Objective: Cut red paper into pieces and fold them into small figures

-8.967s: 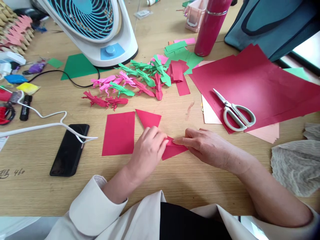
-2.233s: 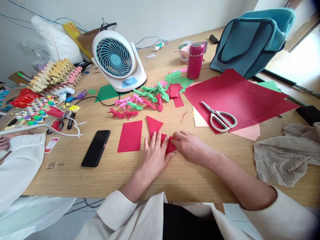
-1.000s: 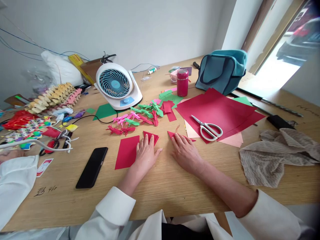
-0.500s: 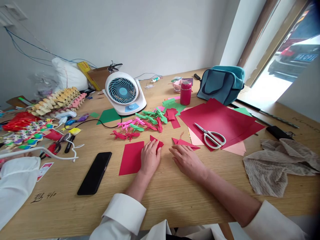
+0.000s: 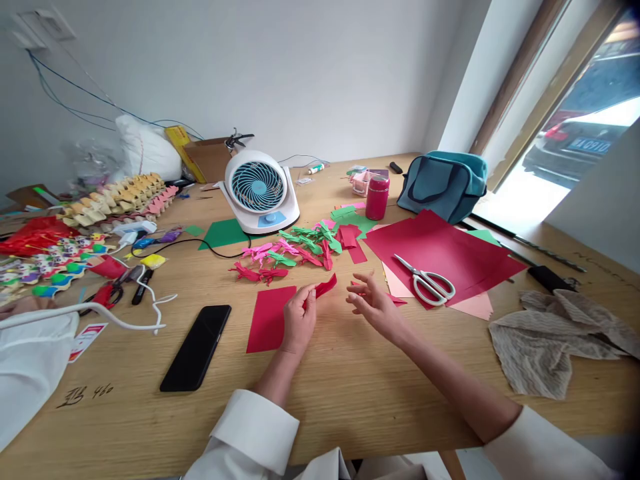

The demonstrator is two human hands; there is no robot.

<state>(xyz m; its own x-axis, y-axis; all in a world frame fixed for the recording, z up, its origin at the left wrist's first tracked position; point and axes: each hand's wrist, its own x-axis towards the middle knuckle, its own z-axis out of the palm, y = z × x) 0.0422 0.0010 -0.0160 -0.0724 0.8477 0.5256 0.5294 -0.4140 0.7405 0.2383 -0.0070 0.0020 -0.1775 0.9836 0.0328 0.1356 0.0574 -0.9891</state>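
Note:
My left hand [image 5: 300, 321] pinches a small folded red paper [image 5: 327, 286] between thumb and fingers, just above the table. To its right, my right hand [image 5: 379, 311] is raised with its fingers apart and holds nothing. Behind the right hand lies another folded red piece [image 5: 397, 300], partly hidden by it. A flat red rectangle of paper [image 5: 270, 320] rests beside my left hand, which covers part of its right edge. Beyond the hands is a pile of folded green, pink and red paper figures [image 5: 303, 245]. White-handled scissors [image 5: 431, 285] lie on large red sheets [image 5: 450, 250].
A black phone [image 5: 196, 348] lies at the left front. Farther back stand a white fan [image 5: 258, 190], a red bottle [image 5: 377, 198] and a blue bag [image 5: 443, 183]. A crumpled cloth [image 5: 540, 340] is at right. Another person's white sleeve [image 5: 33, 373] shows at far left.
My left hand has lifted the folded red paper from the table in a pinch. My right hand has risen and spread its fingers. The view has shifted slightly.

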